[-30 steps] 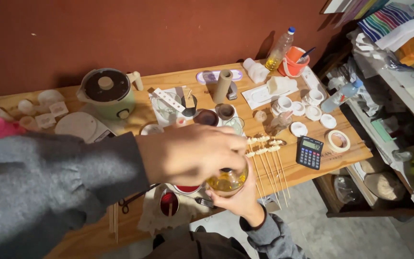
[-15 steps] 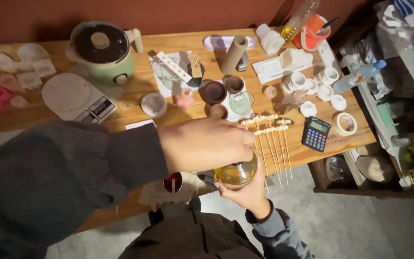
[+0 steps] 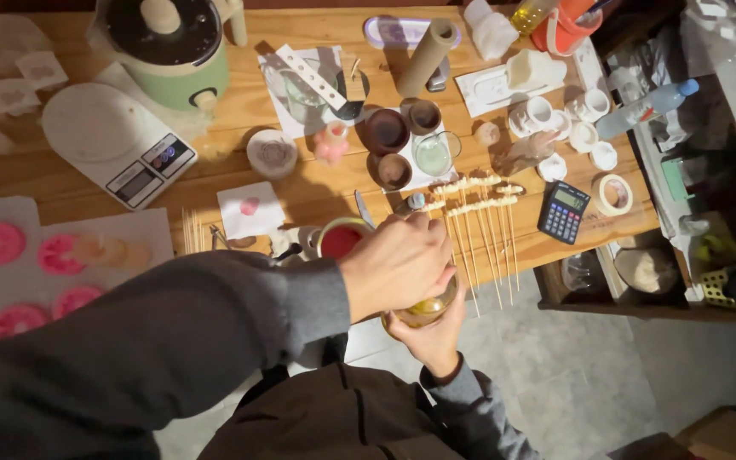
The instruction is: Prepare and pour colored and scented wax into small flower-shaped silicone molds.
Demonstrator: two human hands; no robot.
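- Left hand point(image 3: 395, 266) lies over the jar, fingers point(image 3: 423, 243) curled together, gripping its top.
- Right hand point(image 3: 430, 335) cups it from beneath, fingers wrapped round.
- Glass jar point(image 3: 429, 308) of yellow liquid sits between both palms.
- Wooden skewers point(image 3: 480, 247) lie just beyond the fingertips.

The table point(image 3: 300, 192) is bare, matt, grainy wood, the jar point(image 3: 426, 308) in the hands is clear glossy glass holding shiny yellow liquid, the skewers point(image 3: 483, 247) are pale raw wood, the kitchen scale point(image 3: 112, 145) and calculator point(image 3: 563, 212) are smooth plastic, and the sleeves point(image 3: 172, 341) are soft grey knit cloth.
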